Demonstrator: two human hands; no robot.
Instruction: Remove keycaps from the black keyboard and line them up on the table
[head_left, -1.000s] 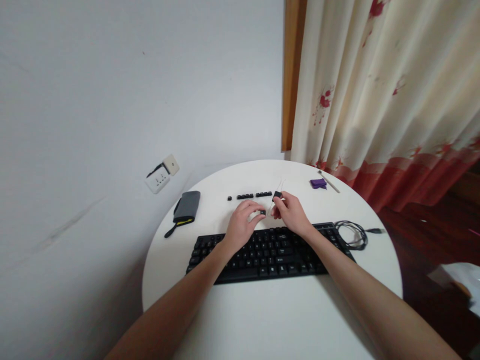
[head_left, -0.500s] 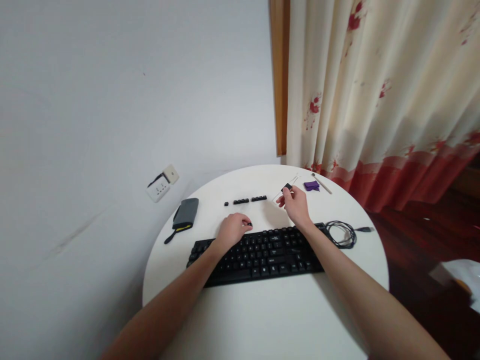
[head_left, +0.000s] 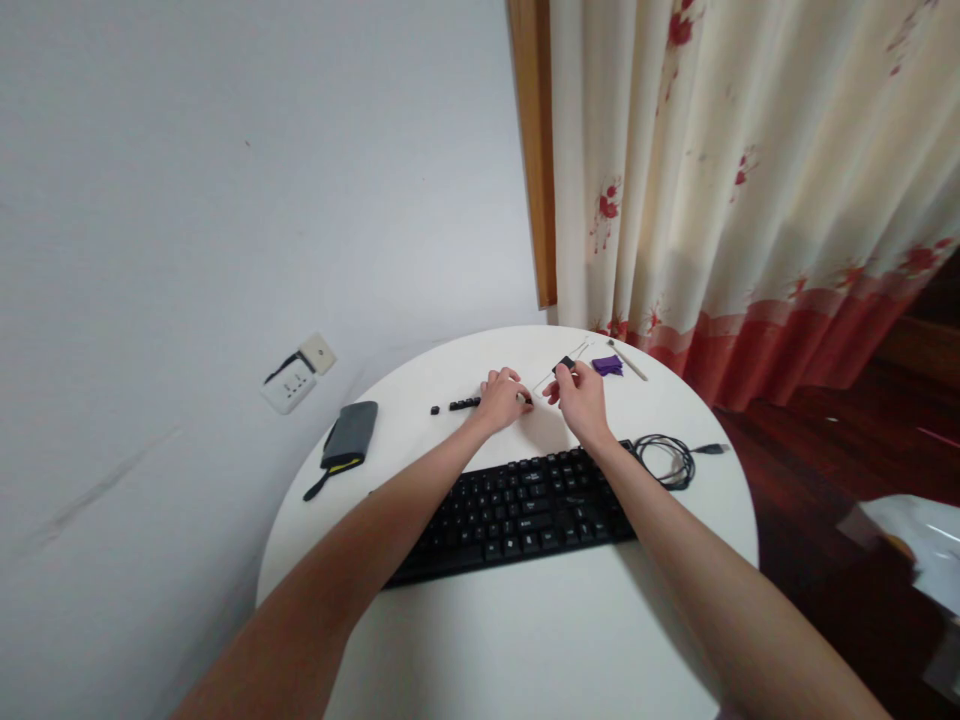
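My left hand (head_left: 504, 400) is over the back of the table, its thumb and fingers pinched on a small black keycap (head_left: 529, 401) at the right end of the keycap row. Part of that row is hidden behind the hand; several keycaps (head_left: 463, 404) show to its left, with a single keycap (head_left: 435, 410) further left. In my right hand (head_left: 581, 398) is a wire keycap puller (head_left: 564, 365) with a black handle, its thin wires sticking out on both sides. A black keyboard (head_left: 525, 515) lies below both hands, partly covered by my forearms.
A coiled cable (head_left: 667, 462) lies right of the keyboard. A purple cloth (head_left: 607, 366) and a thin brush (head_left: 628, 361) rest at the back right of the round white table (head_left: 517, 640). On the left is a grey pouch (head_left: 350, 434), near a wall socket (head_left: 289, 385).
My left hand has moved from the keyboard's back edge up and right to the keycap row, carrying the keycap. The right hand keeps its hold on the puller. The view has shifted slightly.
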